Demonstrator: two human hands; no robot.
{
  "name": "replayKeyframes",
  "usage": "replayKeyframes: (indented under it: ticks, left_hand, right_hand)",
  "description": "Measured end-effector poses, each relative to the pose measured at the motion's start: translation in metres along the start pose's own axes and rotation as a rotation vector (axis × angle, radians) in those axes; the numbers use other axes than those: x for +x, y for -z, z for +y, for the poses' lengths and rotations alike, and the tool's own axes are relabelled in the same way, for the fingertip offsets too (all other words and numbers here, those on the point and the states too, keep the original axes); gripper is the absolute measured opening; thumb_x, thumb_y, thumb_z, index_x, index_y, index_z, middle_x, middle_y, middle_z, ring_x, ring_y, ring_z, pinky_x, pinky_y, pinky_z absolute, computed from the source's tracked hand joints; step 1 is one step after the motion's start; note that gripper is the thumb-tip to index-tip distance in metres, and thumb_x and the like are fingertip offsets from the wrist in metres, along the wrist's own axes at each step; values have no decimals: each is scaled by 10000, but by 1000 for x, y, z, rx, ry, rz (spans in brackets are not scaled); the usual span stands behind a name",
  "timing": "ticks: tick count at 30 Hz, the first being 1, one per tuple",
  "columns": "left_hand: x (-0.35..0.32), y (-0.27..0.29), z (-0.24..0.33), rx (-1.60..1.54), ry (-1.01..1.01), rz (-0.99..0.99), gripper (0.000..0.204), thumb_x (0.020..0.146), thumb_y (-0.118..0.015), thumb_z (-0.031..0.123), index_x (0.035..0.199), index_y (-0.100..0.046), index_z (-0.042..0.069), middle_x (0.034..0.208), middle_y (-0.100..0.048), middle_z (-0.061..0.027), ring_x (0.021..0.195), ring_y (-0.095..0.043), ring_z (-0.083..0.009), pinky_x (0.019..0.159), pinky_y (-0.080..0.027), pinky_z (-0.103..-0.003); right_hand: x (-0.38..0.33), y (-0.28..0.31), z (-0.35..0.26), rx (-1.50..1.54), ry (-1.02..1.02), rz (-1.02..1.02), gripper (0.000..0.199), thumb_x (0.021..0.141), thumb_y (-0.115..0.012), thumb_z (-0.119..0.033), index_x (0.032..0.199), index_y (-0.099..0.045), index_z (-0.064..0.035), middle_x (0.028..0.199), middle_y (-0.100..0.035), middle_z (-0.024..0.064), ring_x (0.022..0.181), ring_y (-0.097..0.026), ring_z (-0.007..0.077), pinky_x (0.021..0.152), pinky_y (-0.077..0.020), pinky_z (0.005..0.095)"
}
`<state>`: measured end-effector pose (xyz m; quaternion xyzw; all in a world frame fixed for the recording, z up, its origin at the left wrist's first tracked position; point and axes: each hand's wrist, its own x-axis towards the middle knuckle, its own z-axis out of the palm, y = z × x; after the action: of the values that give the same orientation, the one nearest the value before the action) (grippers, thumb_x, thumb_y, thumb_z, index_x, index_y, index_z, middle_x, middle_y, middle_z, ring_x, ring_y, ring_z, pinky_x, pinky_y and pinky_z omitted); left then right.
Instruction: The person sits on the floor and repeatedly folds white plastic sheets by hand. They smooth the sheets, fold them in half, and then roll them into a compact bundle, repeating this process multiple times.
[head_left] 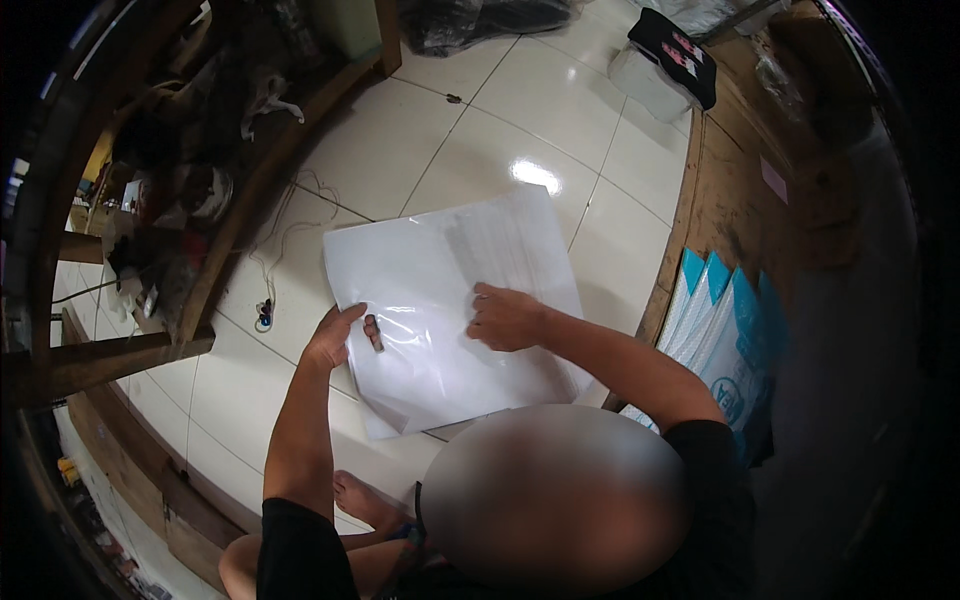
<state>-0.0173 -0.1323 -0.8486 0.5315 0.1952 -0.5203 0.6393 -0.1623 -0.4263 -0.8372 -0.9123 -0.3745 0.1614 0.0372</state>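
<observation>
A large white stack of sheets [450, 270], glossy like clear plastic, lies on the tiled floor in front of me. My left hand [335, 335] grips its left edge, thumb on top. Some of that hand's fingertips [373, 333] show within the sheet's outline, a little in from the edge; whether through clear plastic or an opening, I cannot tell. On the middle of the stack, toward the right, my right hand [507, 318] rests with its fingers curled in. Anything inside those fingers is hidden. Light glares off creases between the hands.
A wooden shelf frame [240, 200] full of clutter stands at left. Thin strings [270, 250] trail on the floor beside it. At right are a wooden board [730, 190] and blue-and-white packages [700, 330]. A folded black cloth [675, 55] tops a white bundle; dark plastic [480, 20] lies far off.
</observation>
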Motion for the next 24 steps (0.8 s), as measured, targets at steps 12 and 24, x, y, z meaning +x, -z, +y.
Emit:
replayKeyframes:
  ticks: [12, 24]
  left_hand:
    - [-1, -3, 0, -37, 4, 15, 133, 965, -508, 108, 1009, -470, -12, 776, -512, -97, 639, -522, -210, 622, -518, -400]
    - [4, 5, -6, -32, -9, 0, 130, 952, -519, 141, 954, -485, 16, 774, -538, -87, 672, -552, -217, 646, -521, -396]
  right_hand:
    - [-187, -5, 33, 564, -1242, 682, 597, 888, -633, -414, 1309, -486, -16, 1264, -501, 220, 1199, -505, 355, 1121, -318, 452]
    - [-137, -17, 51, 740, -1476, 574, 928, 824, -714, -371, 1502, -222, 28, 1412, -396, 300, 1309, -421, 416, 1076, -388, 431]
